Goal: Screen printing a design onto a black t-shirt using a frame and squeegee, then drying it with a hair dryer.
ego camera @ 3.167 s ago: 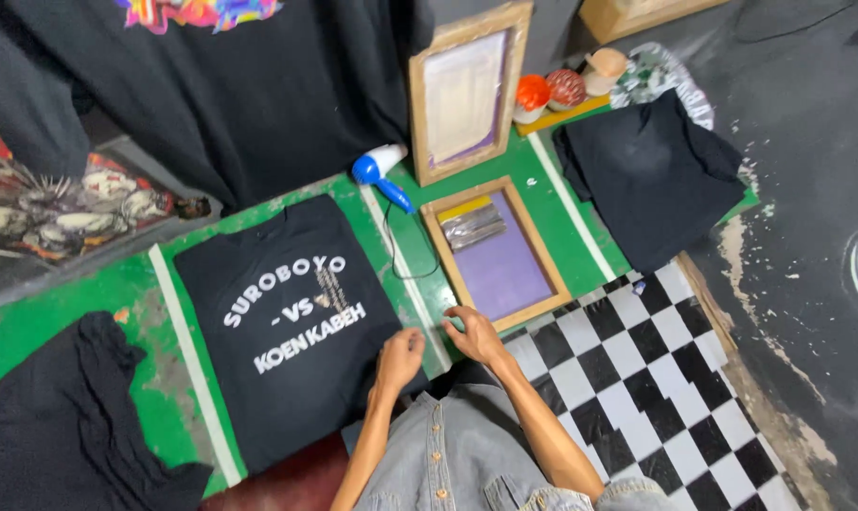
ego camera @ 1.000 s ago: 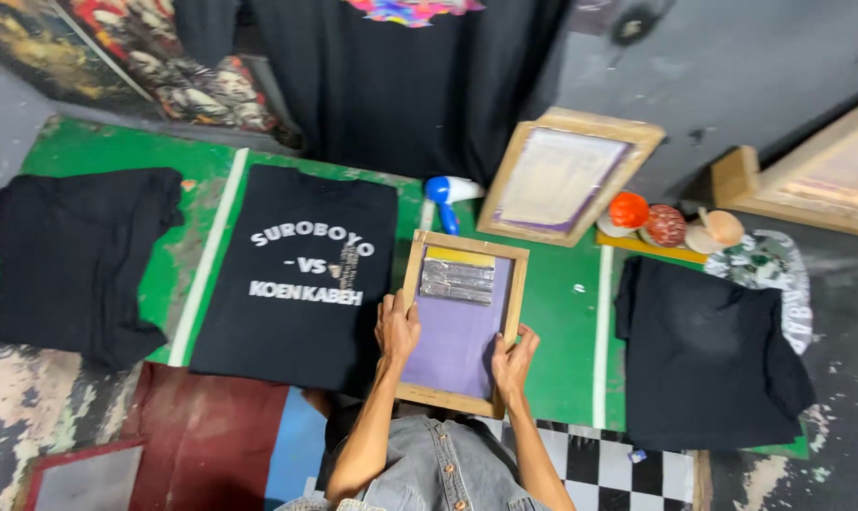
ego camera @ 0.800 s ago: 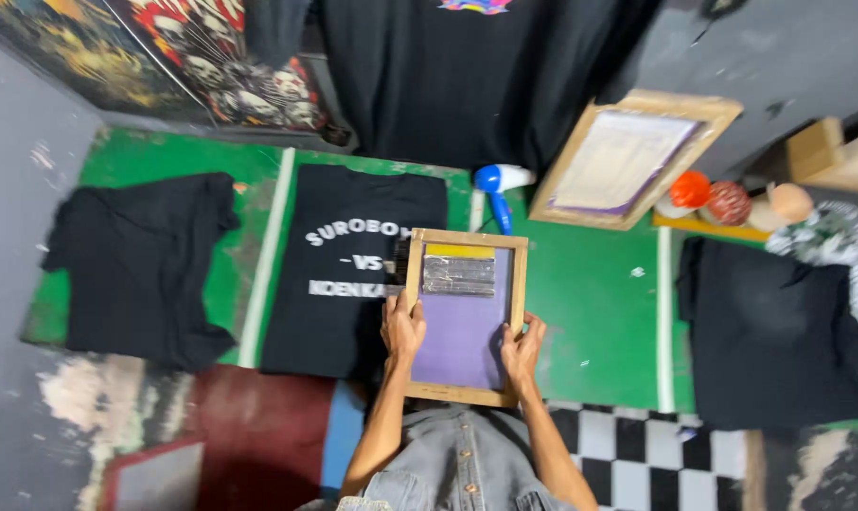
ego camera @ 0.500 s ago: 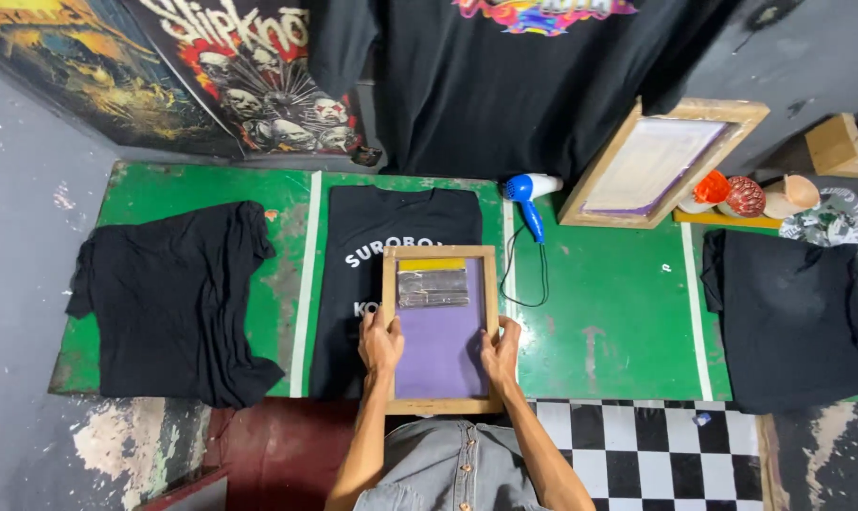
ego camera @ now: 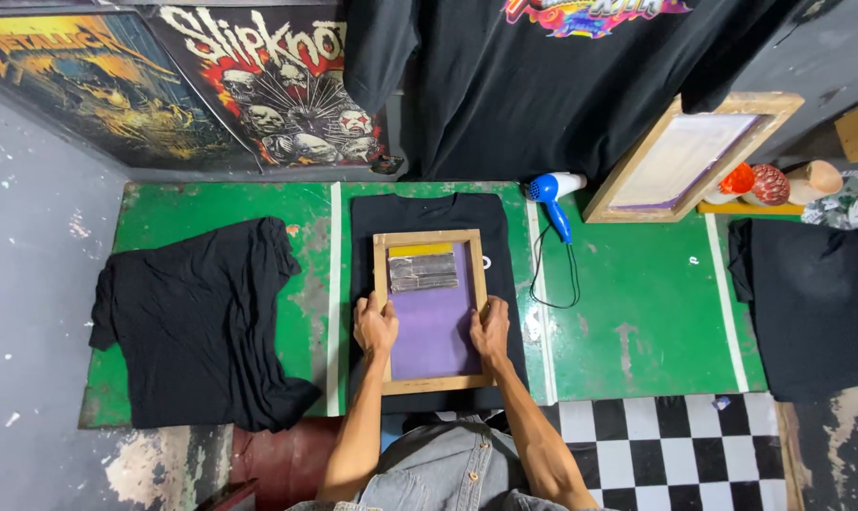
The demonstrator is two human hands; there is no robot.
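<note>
Hands, left (ego camera: 375,326) and right (ego camera: 491,330), grasping rectangular wooden screen frame (ego camera: 433,310) flat on black shirt (ego camera: 431,212).

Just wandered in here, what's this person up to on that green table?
A person is pressing a wooden-framed printing screen flat onto a black T-shirt spread on the green table. The left hand grips the frame's left side, the right hand its right side. A squeegee lies inside the frame near its top. Another black T-shirt lies to the left, and a blue hair dryer and a second screen sit to the right.
</note>
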